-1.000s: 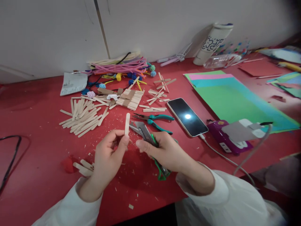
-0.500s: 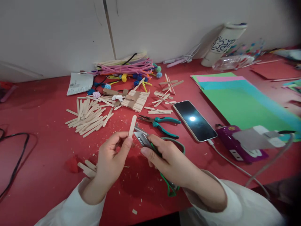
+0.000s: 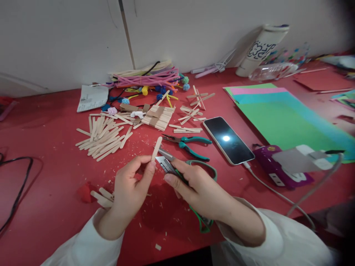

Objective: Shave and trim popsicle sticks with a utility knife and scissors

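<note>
Between thumb and fingers, my left hand (image 3: pixel 131 183) pinches a wooden craft stick (image 3: pixel 156 147) that points up and slightly right. My right hand (image 3: pixel 198 186) is wrapped round a utility knife (image 3: pixel 168 166), its blade directed up and left, close beside the stick. Whether blade and stick touch, I cannot tell. Partly hidden behind and under my right hand are scissors (image 3: pixel 213 169) with green handles. Teal-handled needle-nose pliers (image 3: pixel 194 142) lie open just beyond. A loose pile of craft sticks (image 3: pixel 104 138) is up and left of my left hand.
Wood shavings dot the red table (image 3: pixel 55 184). A phone (image 3: pixel 229 140) with a charging cable lies right of the pliers, near a purple power strip (image 3: pixel 273 166). Coloured paper (image 3: pixel 288 118), a tumbler (image 3: pixel 260 51) and pipe cleaners (image 3: pixel 146 79) are farther back. A black cable (image 3: pixel 23 184) runs at left.
The view has shifted slightly. The knife and the stick's upper end have moved a little, with both hands keeping the same grips.
</note>
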The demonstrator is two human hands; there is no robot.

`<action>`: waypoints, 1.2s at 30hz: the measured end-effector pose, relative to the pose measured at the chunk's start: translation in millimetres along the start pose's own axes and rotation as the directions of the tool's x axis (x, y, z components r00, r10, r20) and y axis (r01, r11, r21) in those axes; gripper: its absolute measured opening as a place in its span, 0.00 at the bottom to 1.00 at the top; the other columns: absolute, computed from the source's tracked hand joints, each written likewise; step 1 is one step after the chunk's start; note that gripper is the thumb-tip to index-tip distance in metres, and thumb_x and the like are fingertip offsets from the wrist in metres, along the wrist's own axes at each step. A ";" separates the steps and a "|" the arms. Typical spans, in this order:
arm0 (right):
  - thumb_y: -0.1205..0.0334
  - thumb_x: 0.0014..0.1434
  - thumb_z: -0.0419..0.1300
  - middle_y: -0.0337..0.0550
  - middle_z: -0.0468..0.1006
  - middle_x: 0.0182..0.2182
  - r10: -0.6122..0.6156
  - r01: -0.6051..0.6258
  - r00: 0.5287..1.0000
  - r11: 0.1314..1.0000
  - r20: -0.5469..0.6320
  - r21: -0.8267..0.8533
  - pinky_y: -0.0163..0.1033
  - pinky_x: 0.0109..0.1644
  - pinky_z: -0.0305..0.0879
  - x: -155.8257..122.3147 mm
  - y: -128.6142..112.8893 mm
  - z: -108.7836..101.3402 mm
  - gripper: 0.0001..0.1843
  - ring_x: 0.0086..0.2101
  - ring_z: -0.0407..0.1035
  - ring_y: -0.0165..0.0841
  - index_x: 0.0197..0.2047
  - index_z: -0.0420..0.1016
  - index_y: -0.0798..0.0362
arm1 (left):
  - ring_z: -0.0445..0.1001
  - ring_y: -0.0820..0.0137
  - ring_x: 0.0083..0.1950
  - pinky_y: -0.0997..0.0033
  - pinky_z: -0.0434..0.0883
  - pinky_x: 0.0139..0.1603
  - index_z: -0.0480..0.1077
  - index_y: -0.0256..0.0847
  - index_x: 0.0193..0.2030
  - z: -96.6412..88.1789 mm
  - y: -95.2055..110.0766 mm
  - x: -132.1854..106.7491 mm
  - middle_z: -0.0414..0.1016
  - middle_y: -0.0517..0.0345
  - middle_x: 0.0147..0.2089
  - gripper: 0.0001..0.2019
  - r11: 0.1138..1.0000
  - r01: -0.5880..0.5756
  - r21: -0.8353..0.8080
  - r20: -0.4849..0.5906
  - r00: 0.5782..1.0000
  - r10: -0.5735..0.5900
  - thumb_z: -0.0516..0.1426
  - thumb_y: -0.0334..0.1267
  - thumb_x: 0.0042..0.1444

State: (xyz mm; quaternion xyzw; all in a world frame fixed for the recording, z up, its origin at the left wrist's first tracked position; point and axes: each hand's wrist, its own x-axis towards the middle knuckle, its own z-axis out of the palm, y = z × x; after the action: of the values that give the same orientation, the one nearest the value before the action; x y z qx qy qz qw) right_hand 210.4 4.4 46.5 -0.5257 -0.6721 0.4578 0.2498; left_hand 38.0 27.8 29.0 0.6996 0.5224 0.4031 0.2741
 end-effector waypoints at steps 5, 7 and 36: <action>0.59 0.65 0.48 0.34 0.64 0.20 0.016 -0.016 1.000 1.000 0.023 0.012 0.34 0.26 0.49 -0.5 -1.0 -0.4 0.09 0.20 0.60 0.28 0.32 0.58 0.50 | 0.75 0.74 0.32 0.80 0.69 0.33 0.73 0.43 0.37 -0.5 2.0 -0.3 0.79 0.64 0.32 0.06 0.996 -0.054 0.068 0.022 0.998 0.053 0.55 0.38 0.61; 0.60 0.65 0.48 0.34 0.63 0.20 0.024 -0.023 0.999 1.000 0.031 -0.010 0.34 0.26 0.49 -0.5 -1.4 -0.7 0.10 0.20 0.58 0.28 0.31 0.56 0.50 | 0.75 0.75 0.31 0.80 0.69 0.32 0.72 0.42 0.36 -0.5 3.3 -1.1 0.78 0.64 0.31 0.07 0.994 -0.056 0.090 0.041 0.998 0.053 0.54 0.38 0.61; 0.57 0.66 0.49 0.30 0.64 0.17 -0.016 0.004 0.997 0.984 0.071 0.175 0.30 0.21 0.53 4.8 7.4 -2.2 0.13 0.17 0.59 0.24 0.30 0.58 0.51 | 0.71 0.74 0.23 0.77 0.69 0.25 0.70 0.41 0.29 -3.7 4.0 4.9 0.73 0.63 0.22 0.08 0.940 0.256 -0.224 0.166 0.961 -0.222 0.57 0.40 0.55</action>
State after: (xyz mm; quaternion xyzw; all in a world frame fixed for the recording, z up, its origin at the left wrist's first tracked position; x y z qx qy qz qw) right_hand 214.2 9.9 40.3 -0.4815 -0.6404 0.5325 0.2729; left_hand 37.5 31.1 35.5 0.6183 0.5299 0.3781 0.4404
